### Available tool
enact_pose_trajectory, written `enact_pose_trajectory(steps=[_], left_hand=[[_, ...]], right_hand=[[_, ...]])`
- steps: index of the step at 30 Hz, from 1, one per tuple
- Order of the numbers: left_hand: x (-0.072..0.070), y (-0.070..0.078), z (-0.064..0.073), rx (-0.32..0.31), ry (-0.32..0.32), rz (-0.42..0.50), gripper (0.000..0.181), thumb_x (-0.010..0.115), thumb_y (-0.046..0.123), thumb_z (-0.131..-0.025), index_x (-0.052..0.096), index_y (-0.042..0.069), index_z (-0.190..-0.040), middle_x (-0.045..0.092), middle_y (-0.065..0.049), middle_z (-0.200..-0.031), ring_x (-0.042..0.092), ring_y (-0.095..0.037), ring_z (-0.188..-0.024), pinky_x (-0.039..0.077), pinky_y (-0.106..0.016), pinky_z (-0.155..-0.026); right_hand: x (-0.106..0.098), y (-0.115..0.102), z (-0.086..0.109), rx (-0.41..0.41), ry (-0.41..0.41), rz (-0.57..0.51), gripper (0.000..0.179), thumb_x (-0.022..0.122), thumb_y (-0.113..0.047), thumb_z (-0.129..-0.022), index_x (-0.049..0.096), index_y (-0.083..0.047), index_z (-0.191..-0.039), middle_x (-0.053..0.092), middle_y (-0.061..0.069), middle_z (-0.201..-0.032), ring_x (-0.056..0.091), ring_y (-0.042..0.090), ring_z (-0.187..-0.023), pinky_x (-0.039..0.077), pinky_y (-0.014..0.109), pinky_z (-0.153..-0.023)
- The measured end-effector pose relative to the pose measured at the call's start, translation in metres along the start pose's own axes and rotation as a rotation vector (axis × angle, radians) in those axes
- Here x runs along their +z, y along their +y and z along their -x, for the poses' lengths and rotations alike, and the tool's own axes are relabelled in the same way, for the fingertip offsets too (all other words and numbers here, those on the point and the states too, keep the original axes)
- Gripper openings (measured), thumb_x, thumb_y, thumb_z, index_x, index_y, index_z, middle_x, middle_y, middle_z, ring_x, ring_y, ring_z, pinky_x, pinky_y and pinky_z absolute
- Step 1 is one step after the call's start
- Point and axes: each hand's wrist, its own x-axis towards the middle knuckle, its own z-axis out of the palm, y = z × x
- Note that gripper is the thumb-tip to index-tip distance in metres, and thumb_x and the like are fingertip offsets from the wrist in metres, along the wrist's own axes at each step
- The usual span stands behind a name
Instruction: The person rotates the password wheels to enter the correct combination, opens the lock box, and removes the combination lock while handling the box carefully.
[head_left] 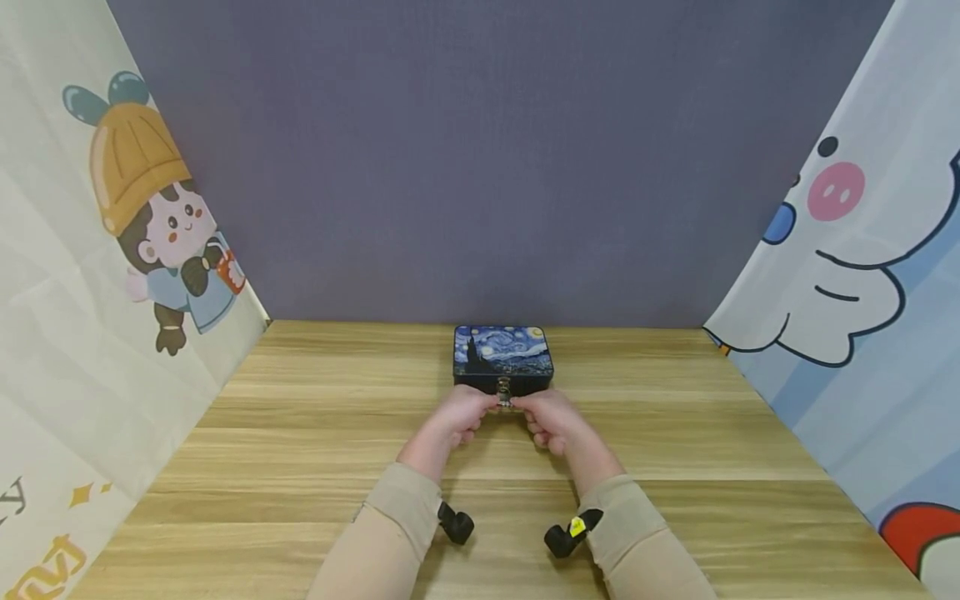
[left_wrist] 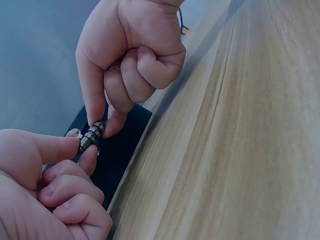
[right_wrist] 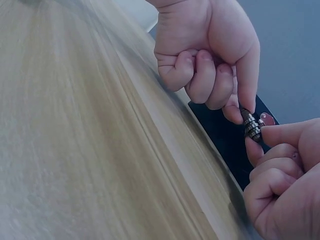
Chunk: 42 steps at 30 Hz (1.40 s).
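Note:
A small tin box [head_left: 503, 354] with a starry-night painting on its lid stands shut at the back of the table. On its front hangs a small combination padlock [head_left: 505, 400] below a metal clasp [head_left: 504, 384]. My left hand [head_left: 467, 408] pinches one end of the padlock between thumb and index finger. From the other side, my right hand [head_left: 553, 417] pinches the opposite end the same way. Ridged number dials of the padlock [left_wrist: 91, 136] show between the fingertips in the left wrist view. The remaining fingers of both hands are curled in.
The wooden table [head_left: 315, 433] runs back to a dark grey-blue wall [head_left: 480, 167]. Cartoon-printed cloths hang on the left [head_left: 67, 275] and right [head_left: 885, 333]. A black wrist camera [head_left: 455, 523] sits at the left cuff, another [head_left: 566, 537] at the right.

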Motion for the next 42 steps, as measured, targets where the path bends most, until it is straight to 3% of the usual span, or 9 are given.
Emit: enact_pose_trajectory(steps=[8, 17, 22, 30, 37, 42], left_hand=[[0.001, 0.002, 0.005, 0.026, 0.071, -0.127, 0.025, 0.062, 0.020, -0.100, 0.073, -0.003, -0.103, 0.031, 0.005, -0.054, 0.022, -0.008, -0.041, 0.022, -0.025, -0.037], [0.002, 0.003, 0.001, 0.158, 0.100, -0.200, 0.019, 0.066, 0.005, -0.092, 0.074, -0.012, -0.095, 0.041, 0.004, -0.059, 0.034, -0.010, -0.051, 0.029, -0.023, -0.046], [0.000, 0.007, 0.000, 0.206, 0.095, -0.277, 0.017, 0.068, 0.004, -0.091, 0.074, -0.011, -0.089, 0.039, 0.005, -0.056, 0.033, -0.009, -0.047, 0.029, -0.022, -0.044], [-0.003, 0.014, 0.004, 0.203, 0.069, -0.410, 0.016, 0.074, 0.007, -0.086, 0.075, -0.007, -0.079, 0.046, 0.004, -0.055, 0.034, -0.008, -0.047, 0.031, -0.022, -0.045], [-0.004, 0.017, 0.002, 0.213, 0.057, -0.472, 0.020, 0.077, 0.006, -0.085, 0.073, -0.009, -0.073, 0.051, 0.002, -0.052, 0.037, -0.008, -0.044, 0.031, -0.022, -0.043], [-0.005, 0.017, 0.001, 0.243, 0.069, -0.545, 0.023, 0.075, 0.007, -0.086, 0.071, -0.009, -0.070, 0.052, 0.004, -0.049, 0.038, -0.007, -0.043, 0.031, -0.021, -0.042]], right_hand=[[0.001, 0.002, -0.001, -0.001, 0.005, 0.047, 0.025, 0.066, -0.016, -0.095, 0.054, -0.007, -0.075, 0.029, -0.006, -0.055, 0.026, 0.008, -0.044, 0.023, 0.022, -0.039], [-0.003, 0.002, -0.005, 0.003, 0.020, 0.071, 0.023, 0.066, -0.015, -0.094, 0.054, -0.005, -0.078, 0.030, -0.005, -0.056, 0.026, 0.009, -0.046, 0.024, 0.023, -0.039], [-0.005, 0.000, -0.005, -0.002, 0.013, 0.080, 0.022, 0.065, -0.014, -0.094, 0.054, -0.007, -0.076, 0.030, -0.005, -0.056, 0.026, 0.009, -0.046, 0.024, 0.023, -0.040], [-0.006, -0.004, -0.005, -0.010, -0.007, 0.120, 0.023, 0.065, -0.014, -0.095, 0.055, -0.005, -0.076, 0.028, -0.005, -0.056, 0.025, 0.010, -0.045, 0.023, 0.023, -0.040], [-0.007, -0.003, -0.007, 0.003, -0.013, 0.169, 0.019, 0.067, -0.016, -0.094, 0.069, 0.003, -0.097, 0.029, -0.005, -0.057, 0.025, 0.009, -0.045, 0.023, 0.023, -0.039], [-0.007, -0.002, -0.007, -0.010, -0.007, 0.208, 0.022, 0.070, -0.016, -0.093, 0.073, 0.001, -0.107, 0.030, -0.005, -0.055, 0.026, 0.009, -0.045, 0.024, 0.023, -0.040]])
